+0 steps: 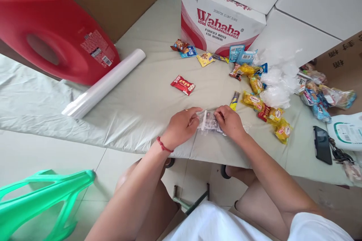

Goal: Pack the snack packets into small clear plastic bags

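Observation:
Both my hands hold a small clear plastic bag (208, 122) with dark snack packets inside, low over the near edge of the covered table (141, 98). My left hand (182, 126), with a red cord on its wrist, pinches the bag's left end. My right hand (230, 122) grips its right end. A yellow stick packet (234, 100) lies just beyond my right hand. A red snack packet (182, 84) lies further out, toward the middle of the table.
Several yellow snack packets (266, 109) and crumpled clear bags (278, 79) lie to the right. A Wahaha carton (220, 22) stands behind. A plastic roll (103, 84) and a red jug (51, 26) are left. A black phone (322, 145) lies far right; a green stool (42, 199) stands lower left.

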Demonstrator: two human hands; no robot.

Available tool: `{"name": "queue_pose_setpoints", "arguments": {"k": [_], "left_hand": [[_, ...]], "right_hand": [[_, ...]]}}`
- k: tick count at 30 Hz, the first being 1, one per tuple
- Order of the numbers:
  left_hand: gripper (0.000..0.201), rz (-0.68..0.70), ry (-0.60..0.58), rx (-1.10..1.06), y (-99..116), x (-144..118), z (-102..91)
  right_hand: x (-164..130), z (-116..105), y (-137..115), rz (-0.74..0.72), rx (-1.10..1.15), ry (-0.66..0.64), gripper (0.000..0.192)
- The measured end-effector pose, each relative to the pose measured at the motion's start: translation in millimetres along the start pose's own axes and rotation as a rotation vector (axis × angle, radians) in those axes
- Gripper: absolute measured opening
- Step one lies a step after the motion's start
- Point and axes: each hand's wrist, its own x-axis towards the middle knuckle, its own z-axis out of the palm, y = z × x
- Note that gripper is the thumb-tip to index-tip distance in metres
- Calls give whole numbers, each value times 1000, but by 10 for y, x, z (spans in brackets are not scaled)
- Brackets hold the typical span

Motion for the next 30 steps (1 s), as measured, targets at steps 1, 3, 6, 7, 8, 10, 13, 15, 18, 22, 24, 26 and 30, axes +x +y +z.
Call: {"name": "queue_pose_setpoints", "arguments": {"k": [1, 3, 6, 7, 8, 10, 13, 15, 18, 22, 24, 26, 30], "left_hand": [[49, 73, -5, -23, -1, -42, -13], [79, 210, -49, -18, 4, -113, 14], [82, 153, 36, 29, -26, -131, 114], [63, 70, 113, 34, -53, -108, 137], [43, -27, 188, 41, -87, -73, 147], [24, -217, 277, 107, -158, 16, 128], [15, -350, 291, 349, -211, 126, 72], [20, -357, 331, 464, -194, 154, 67], [44, -346, 375, 499, -132, 147, 126], [43, -304, 329, 537, -92, 141, 230], [28, -282, 269, 531, -96, 157, 248], [15, -270, 237, 491, -94, 180, 229], [12, -291, 223, 165, -1, 206, 171]], "right_hand": [[-7, 9, -9, 8, -11, 4, 18], [-24, 19, -21, 13, -23, 14, 18], [-48, 36, -23, 9, -41, 33, 19], [-56, 42, -21, 8, -46, 36, 19], [-64, 48, -20, 7, -46, 36, 19], [-78, 53, -17, 13, -33, 24, 19], [-94, 43, -12, 25, 1, 1, 19], [-109, 34, -13, 25, 17, -11, 19], [-154, 39, -35, 5, -4, 43, 21], [-232, 85, -82, -116, -143, 164, 31], [-255, 104, -84, -187, -181, 112, 33], [-261, 108, -61, -225, -191, 50, 33], [-247, 74, 18, -184, -135, -5, 31]]}}
